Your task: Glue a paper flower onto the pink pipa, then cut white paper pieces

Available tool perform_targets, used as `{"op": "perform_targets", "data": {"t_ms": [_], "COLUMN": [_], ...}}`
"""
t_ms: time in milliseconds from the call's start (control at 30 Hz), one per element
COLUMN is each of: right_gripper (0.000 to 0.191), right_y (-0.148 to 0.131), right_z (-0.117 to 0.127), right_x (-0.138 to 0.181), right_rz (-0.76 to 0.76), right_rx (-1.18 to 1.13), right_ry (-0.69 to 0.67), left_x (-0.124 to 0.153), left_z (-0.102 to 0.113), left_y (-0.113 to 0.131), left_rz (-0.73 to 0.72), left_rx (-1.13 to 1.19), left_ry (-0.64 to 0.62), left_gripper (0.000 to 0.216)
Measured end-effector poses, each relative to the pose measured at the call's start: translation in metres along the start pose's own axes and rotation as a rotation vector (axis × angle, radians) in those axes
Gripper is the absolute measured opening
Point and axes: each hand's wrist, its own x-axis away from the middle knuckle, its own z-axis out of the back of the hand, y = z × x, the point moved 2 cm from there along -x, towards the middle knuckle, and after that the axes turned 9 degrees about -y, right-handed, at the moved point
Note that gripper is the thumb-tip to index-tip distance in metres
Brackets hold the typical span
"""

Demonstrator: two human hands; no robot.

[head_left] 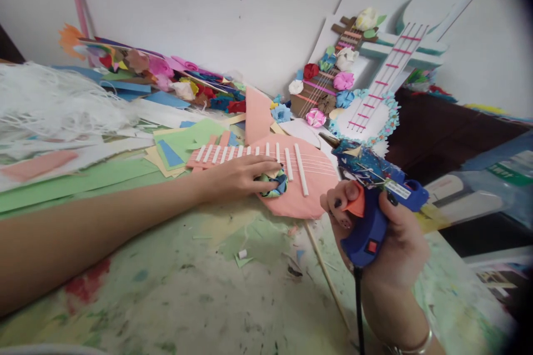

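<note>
My left hand [245, 175] reaches in from the left and pinches a blue and green paper flower [280, 184] against the pink paper guitar [300, 202]. White paper strips lie across the guitar's neck and body, over thin white strings. In my right hand [400, 238] is a blue hot glue gun [362, 241] with an orange trigger and a red switch. Fingers wrap round its handle, close to the trigger. The gun's nozzle end is hard to make out against the dark, glittery thing behind it. A black cord hangs down from the handle.
Against the wall stand a brown paper guitar [320, 89] with flowers and a white one [377, 97]. Coloured paper sheets [200, 144], white shredded strands [54, 102] and paper flowers [160, 69] pile up at left. A thin wooden stick [327, 274] lies on the paint-stained table [187, 294].
</note>
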Motion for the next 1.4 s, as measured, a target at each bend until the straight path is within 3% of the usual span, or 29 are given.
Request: {"op": "perform_targets", "data": {"t_ms": [367, 600, 733, 867, 933, 1000, 1067, 1100, 1167, 1233, 1300, 1400], "right_gripper": [0.02, 0.025, 0.024, 0.026, 0.025, 0.024, 0.024, 0.023, 0.023, 0.024, 0.024, 0.021], "right_y": [-0.001, -0.001, -0.002, -0.009, -0.015, -0.023, -0.032, -0.037, -0.046, -0.055, -0.061, -0.068], "right_z": [0.0, -0.002, -0.001, 0.004, 0.008, 0.013, 0.019, 0.024, 0.035, 0.048, 0.063, 0.087], "right_x": [0.0, 0.0, 0.001, -0.001, -0.003, -0.004, -0.004, -0.003, -0.001, 0.001, 0.006, 0.019], "right_rz": [-0.01, -0.048, -0.044, 0.015, 0.07, 0.126, 0.173, 0.199, 0.258, 0.333, 0.425, 0.495], "right_rx": [-0.143, -0.25, -0.306, -0.329, -0.349, -0.377, -0.396, -0.4, -0.395, -0.34, -0.213, 0.093], "right_ry": [-0.001, -0.071, -0.106, -0.104, -0.096, -0.079, -0.061, -0.047, -0.013, 0.029, 0.108, 0.344], "left_x": [0.002, 0.005, 0.004, 0.007, 0.012, 0.018, 0.024, 0.026, 0.026, 0.022, 0.014, 0.001], "left_z": [-0.005, -0.011, -0.011, 0.002, 0.014, 0.025, 0.03, 0.027, 0.017, 0.006, -0.002, -0.008], "left_y": [-0.001, -0.005, -0.007, -0.002, 0.006, 0.016, 0.026, 0.032, 0.045, 0.055, 0.058, 0.054], "left_rz": [-0.016, 0.0, 0.082, 0.172, 0.239, 0.413, 0.694, 0.836, 1.09, 1.261, 1.284, 1.216], "left_rx": [-0.045, -0.058, 0.013, 0.109, 0.143, 0.198, 0.408, 0.605, 1.084, 1.503, 1.779, 1.973], "left_ry": [-0.014, 0.006, 0.013, 0.026, 0.105, 0.251, 0.331, 0.307, 0.222, 0.253, 0.378, 0.541], "left_gripper": [0.029, 0.052, 0.071, 0.082, 0.076, 0.052, 0.021, 0.011, 0.009, 0.016, 0.017, 0.018]}}
